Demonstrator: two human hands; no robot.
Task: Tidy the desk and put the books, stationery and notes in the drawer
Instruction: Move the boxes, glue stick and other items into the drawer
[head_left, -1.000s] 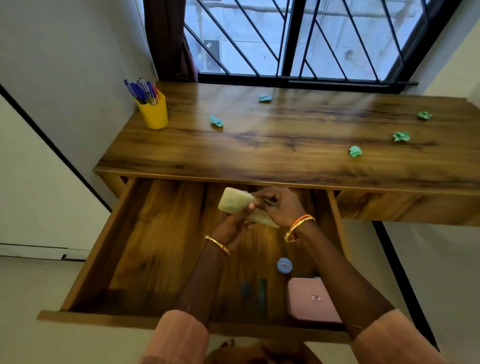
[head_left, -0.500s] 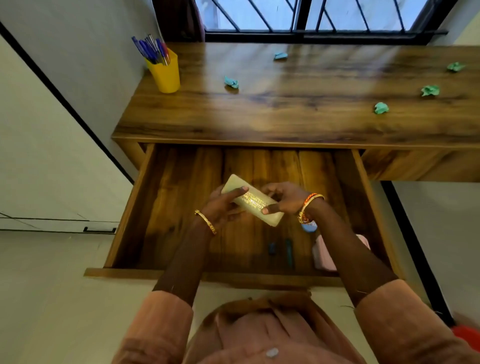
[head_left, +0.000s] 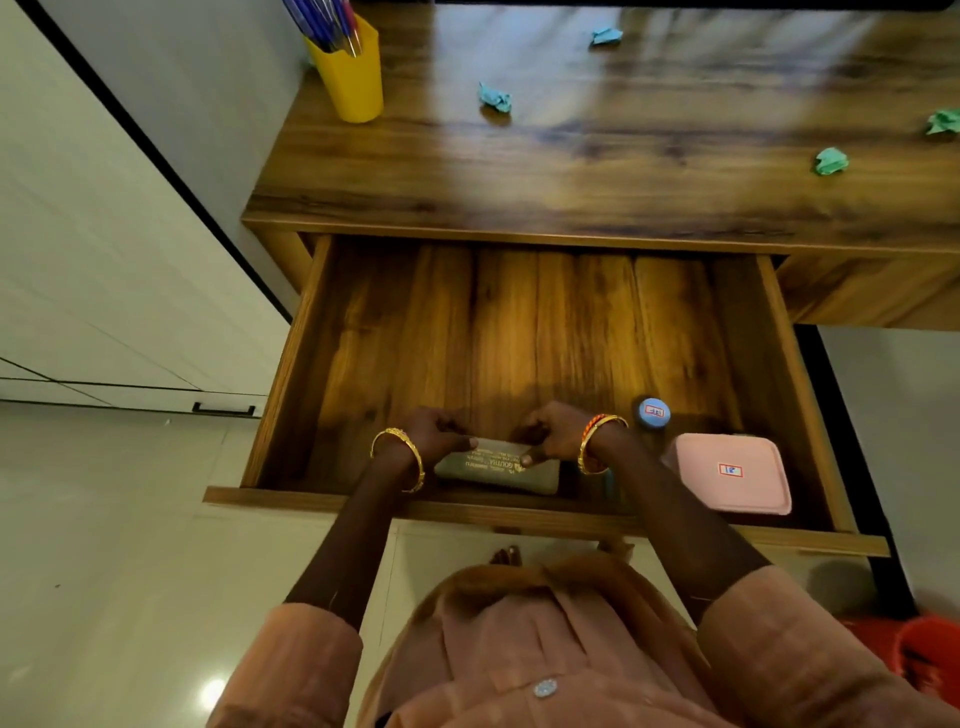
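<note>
The wooden drawer (head_left: 363, 364) of the desk (head_left: 597, 171) stands pulled out below me. A flat olive pouch with gold lettering (head_left: 498, 470) rests on the drawer floor near its front edge. My left hand (head_left: 439, 434) grips its left end and my right hand (head_left: 550, 434) grips its right end. To the right in the drawer lie a pink case (head_left: 727, 475) and a small round blue object (head_left: 653, 413). On the desk stand a yellow cup of pens (head_left: 350, 73) and several crumpled green and blue paper notes (head_left: 494, 97).
A white wall with a black strip runs along the left of the desk. Pale tiled floor lies below the drawer's front. Something red (head_left: 919, 660) sits on the floor at the lower right. The drawer's left half holds nothing.
Both hands have lowered the pouch from above the drawer down onto its floor near the front edge. The view has tilted downward and the window is out of sight.
</note>
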